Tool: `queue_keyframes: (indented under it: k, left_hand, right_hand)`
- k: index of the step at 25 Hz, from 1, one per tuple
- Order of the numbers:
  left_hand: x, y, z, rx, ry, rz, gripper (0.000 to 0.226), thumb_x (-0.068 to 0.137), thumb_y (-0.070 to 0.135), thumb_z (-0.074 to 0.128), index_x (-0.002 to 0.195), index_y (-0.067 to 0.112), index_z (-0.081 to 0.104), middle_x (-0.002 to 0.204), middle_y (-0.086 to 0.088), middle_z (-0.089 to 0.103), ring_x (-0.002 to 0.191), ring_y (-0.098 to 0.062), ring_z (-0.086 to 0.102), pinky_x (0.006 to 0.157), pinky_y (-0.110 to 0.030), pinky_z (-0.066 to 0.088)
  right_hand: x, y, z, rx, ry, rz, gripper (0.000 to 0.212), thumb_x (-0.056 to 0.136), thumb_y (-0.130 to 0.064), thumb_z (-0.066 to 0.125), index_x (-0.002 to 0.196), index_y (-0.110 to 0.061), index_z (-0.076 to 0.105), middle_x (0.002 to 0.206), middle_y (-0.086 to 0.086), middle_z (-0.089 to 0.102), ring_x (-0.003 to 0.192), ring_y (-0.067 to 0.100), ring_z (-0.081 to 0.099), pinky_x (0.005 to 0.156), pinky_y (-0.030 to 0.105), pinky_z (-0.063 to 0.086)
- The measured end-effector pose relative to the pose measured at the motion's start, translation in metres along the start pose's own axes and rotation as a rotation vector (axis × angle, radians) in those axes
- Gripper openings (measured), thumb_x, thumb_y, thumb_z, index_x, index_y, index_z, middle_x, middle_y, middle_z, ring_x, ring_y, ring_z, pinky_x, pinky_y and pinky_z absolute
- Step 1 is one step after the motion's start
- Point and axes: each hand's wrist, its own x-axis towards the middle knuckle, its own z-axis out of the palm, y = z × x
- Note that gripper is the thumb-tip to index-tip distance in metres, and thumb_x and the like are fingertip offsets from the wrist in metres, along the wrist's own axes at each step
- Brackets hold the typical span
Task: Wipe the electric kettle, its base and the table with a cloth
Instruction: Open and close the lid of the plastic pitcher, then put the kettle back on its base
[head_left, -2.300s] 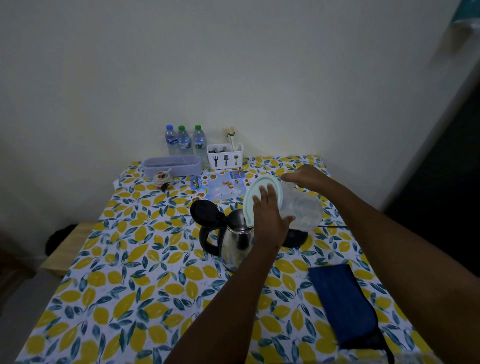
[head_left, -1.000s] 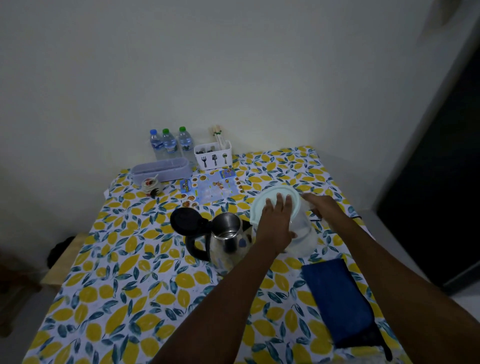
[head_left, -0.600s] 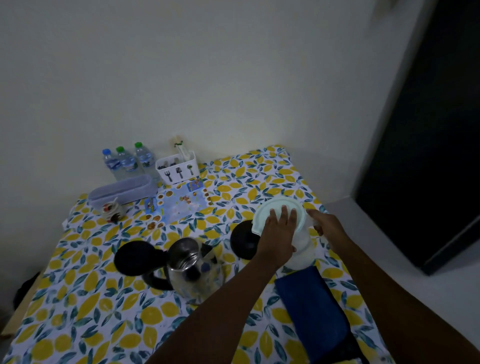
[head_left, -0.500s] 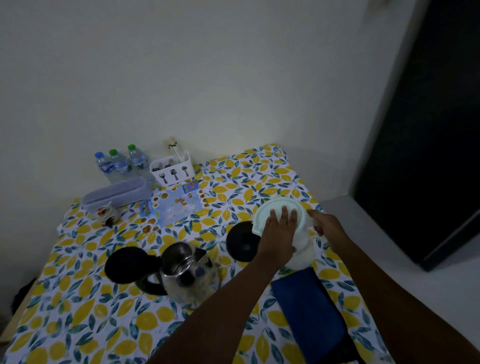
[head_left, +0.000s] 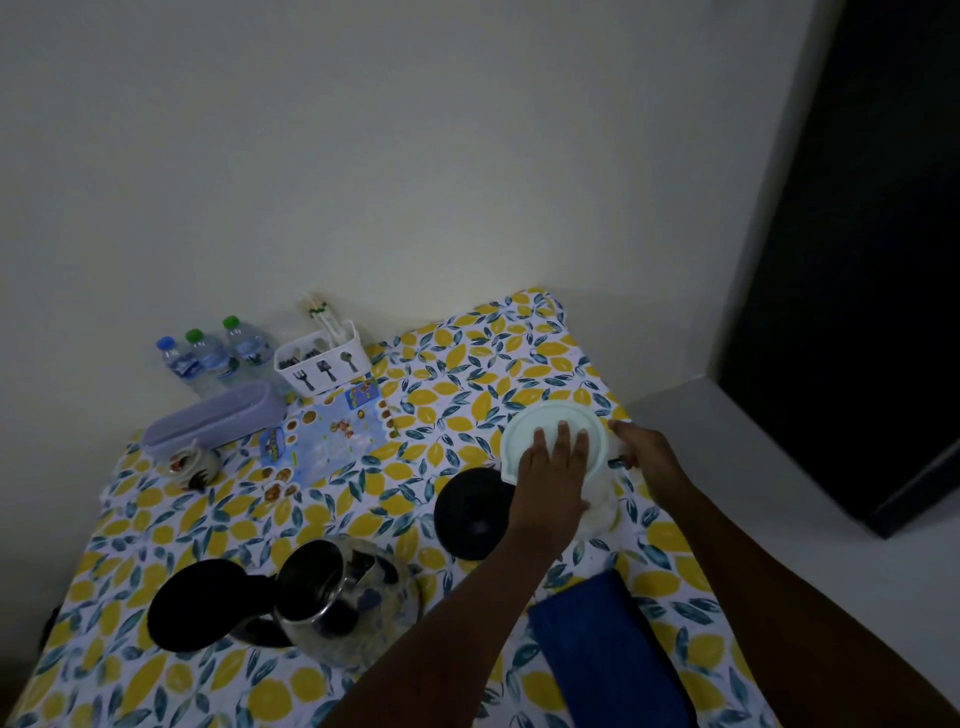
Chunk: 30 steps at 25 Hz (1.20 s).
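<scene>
Two hands meet at a lidded pitcher (head_left: 597, 499) right of centre: left hand (head_left: 553, 480) flat on its lid, fingers spread; right hand (head_left: 652, 460) gripping its handle. Kettle (head_left: 345, 597) stands lower left, base (head_left: 470, 512) beside the pitcher, cloth (head_left: 605, 660) lower right on the table (head_left: 156, 670).

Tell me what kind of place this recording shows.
Probably a home dining corner: a table under a lemon-print cover, a cutlery caddy, water bottles against the wall and an electric kettle.

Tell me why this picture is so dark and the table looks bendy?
Head view: the room is dimly lit, so the kettle, its base and the blue cloth look murky; nothing glares. The wide lens bends the table edges and wall lines.
</scene>
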Motion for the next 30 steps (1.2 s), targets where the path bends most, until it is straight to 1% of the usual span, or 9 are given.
queue_keyframes:
  k: [2, 5, 8, 11, 15, 18, 22, 25, 30]
  left_hand:
    - [0.003, -0.008, -0.001, -0.002, 0.011, 0.048, 0.086, 0.093, 0.038, 0.056, 0.152, 0.017, -0.003, 0.163, -0.011, -0.001, 0.149, -0.039, 0.0, 0.12, -0.053, 0.013]
    - [0.005, -0.007, 0.001, -0.035, 0.032, 0.079, 0.08, 0.093, 0.039, 0.055, 0.152, 0.019, 0.005, 0.164, -0.005, 0.005, 0.149, -0.035, 0.005, 0.117, -0.053, 0.019]
    - [0.008, 0.004, 0.009, -0.042, 0.052, 0.08, 0.077, 0.093, 0.036, 0.055, 0.151, 0.017, 0.008, 0.163, -0.004, 0.007, 0.149, -0.035, 0.008, 0.115, -0.053, 0.023]
    - [0.008, 0.006, 0.014, -0.049, 0.075, 0.054, 0.078, 0.092, 0.036, 0.057, 0.151, 0.018, 0.009, 0.163, -0.003, 0.009, 0.149, -0.033, 0.009, 0.113, -0.052, 0.026]
    - [0.006, 0.003, 0.012, -0.102, 0.127, 0.092, 0.073, 0.091, 0.034, 0.059, 0.15, 0.016, 0.02, 0.162, -0.003, 0.019, 0.149, -0.03, 0.016, 0.115, -0.051, 0.026]
    - [-0.017, -0.004, 0.02, -0.168, 0.263, 0.09, 0.063, 0.09, 0.028, 0.059, 0.146, 0.018, 0.032, 0.158, -0.003, 0.031, 0.147, -0.026, 0.023, 0.12, -0.049, 0.023]
    - [-0.075, -0.024, 0.044, -0.325, 0.295, 0.028, 0.07, 0.096, 0.026, 0.051, 0.152, 0.023, 0.01, 0.163, 0.005, 0.007, 0.15, -0.013, -0.002, 0.121, -0.032, 0.004]
    - [-0.129, -0.044, 0.056, -0.453, 0.295, -0.065, 0.059, 0.099, 0.03, 0.047, 0.151, 0.026, 0.02, 0.158, 0.016, 0.011, 0.146, -0.001, 0.004, 0.119, -0.025, 0.016]
    - [-0.209, -0.081, 0.063, -0.45, 0.355, -0.16, 0.047, 0.1, 0.03, 0.044, 0.145, 0.023, 0.035, 0.154, 0.004, 0.036, 0.143, -0.014, 0.03, 0.116, -0.031, 0.029]
  right_hand:
    - [0.009, -0.004, -0.002, 0.031, -0.02, -0.01, 0.036, 0.086, -0.03, 0.066, 0.06, -0.011, 0.052, 0.047, 0.004, 0.041, 0.034, 0.011, 0.041, 0.037, 0.019, 0.036]
    - [0.016, -0.001, -0.01, 0.072, -0.031, -0.021, 0.03, 0.089, -0.03, 0.062, 0.067, -0.01, 0.059, 0.055, 0.007, 0.046, 0.044, 0.016, 0.042, 0.041, 0.023, 0.038]
    - [0.017, 0.006, -0.017, 0.053, 0.033, -0.028, 0.029, 0.09, -0.031, 0.059, 0.07, -0.011, 0.066, 0.06, 0.005, 0.057, 0.045, 0.011, 0.052, 0.042, 0.016, 0.042]
    - [0.013, 0.01, -0.021, -0.139, 0.095, -0.169, 0.039, 0.092, -0.034, 0.057, 0.075, 0.0, 0.064, 0.072, 0.007, 0.061, 0.066, 0.015, 0.056, 0.065, 0.029, 0.042]
    - [-0.021, 0.022, -0.022, -0.352, 0.198, -0.473, 0.025, 0.096, -0.028, 0.053, 0.113, -0.012, 0.064, 0.116, 0.008, 0.065, 0.107, 0.021, 0.059, 0.09, 0.031, 0.045]
    - [-0.061, 0.049, -0.018, -0.498, 0.225, -0.697, 0.042, 0.094, -0.025, 0.055, 0.133, -0.011, 0.052, 0.139, 0.011, 0.053, 0.128, 0.022, 0.046, 0.107, 0.034, 0.036]
    - [-0.111, 0.082, -0.006, -0.678, 0.171, -0.724, 0.075, 0.083, -0.026, 0.071, 0.145, -0.005, 0.034, 0.152, 0.014, 0.037, 0.14, 0.022, 0.033, 0.114, 0.036, 0.029]
    - [-0.149, 0.096, 0.012, -0.787, 0.058, -0.742, 0.089, 0.079, -0.036, 0.075, 0.148, -0.008, 0.028, 0.157, 0.012, 0.029, 0.144, 0.024, 0.026, 0.115, 0.042, 0.027]
    - [-0.203, 0.111, 0.072, -0.887, -0.152, -0.75, 0.094, 0.078, -0.048, 0.073, 0.15, -0.012, 0.023, 0.158, 0.005, 0.024, 0.146, 0.022, 0.022, 0.116, 0.048, 0.03]
